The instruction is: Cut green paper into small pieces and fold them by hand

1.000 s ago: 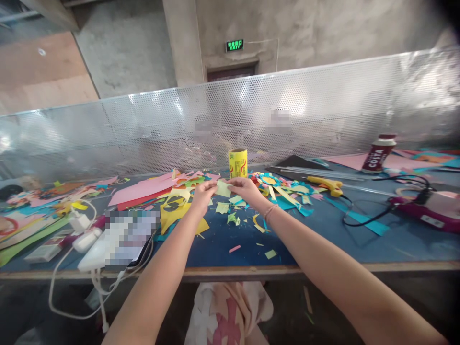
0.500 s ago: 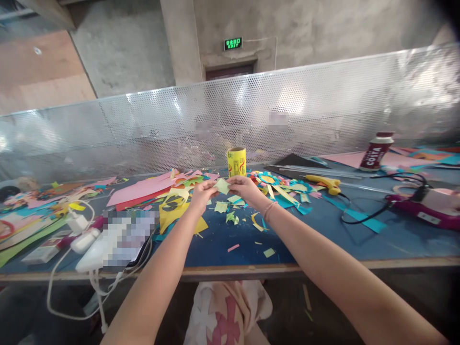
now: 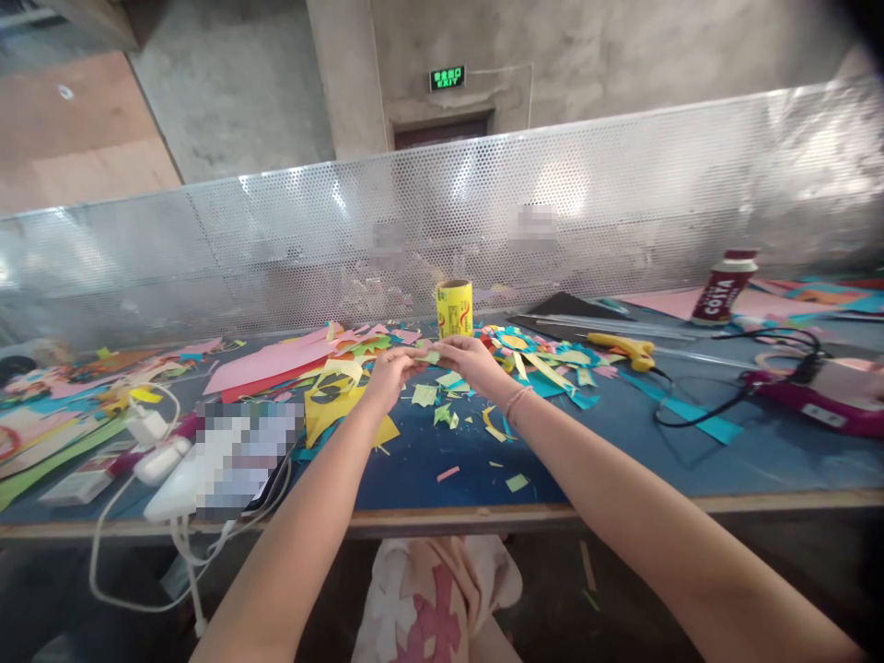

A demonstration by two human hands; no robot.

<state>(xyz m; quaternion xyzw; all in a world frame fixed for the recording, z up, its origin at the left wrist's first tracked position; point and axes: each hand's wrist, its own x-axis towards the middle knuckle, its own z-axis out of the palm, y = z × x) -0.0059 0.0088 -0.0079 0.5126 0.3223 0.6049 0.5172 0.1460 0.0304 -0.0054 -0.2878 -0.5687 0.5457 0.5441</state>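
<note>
Between my two hands is a small piece of light green paper (image 3: pixel 433 357), of which only a thin strip shows. My left hand (image 3: pixel 395 376) is closed, pinching its left side. The fingers of my right hand (image 3: pixel 471 362) pinch the other side, and a thin band circles that wrist. Just below lie a pale green paper square (image 3: pixel 424 395) and a folded green paper piece (image 3: pixel 444 416). A yellow printed tube (image 3: pixel 454 310) stands upright behind my hands.
Left are pink paper sheets (image 3: pixel 269 364), a yellow cut-out sheet (image 3: pixel 331 419), a phone (image 3: pixel 266 460) and white cables (image 3: pixel 103 589). Right are a yellow glue gun (image 3: pixel 625 350), a blue strip (image 3: pixel 711 424) and a COSTA bottle (image 3: pixel 724 290). Perforated metal panels (image 3: pixel 276 249) run behind.
The green paper has gone from a flat, diamond-like face to a narrow edge-on strip between my fingers. Both hands have stayed nearly in place.
</note>
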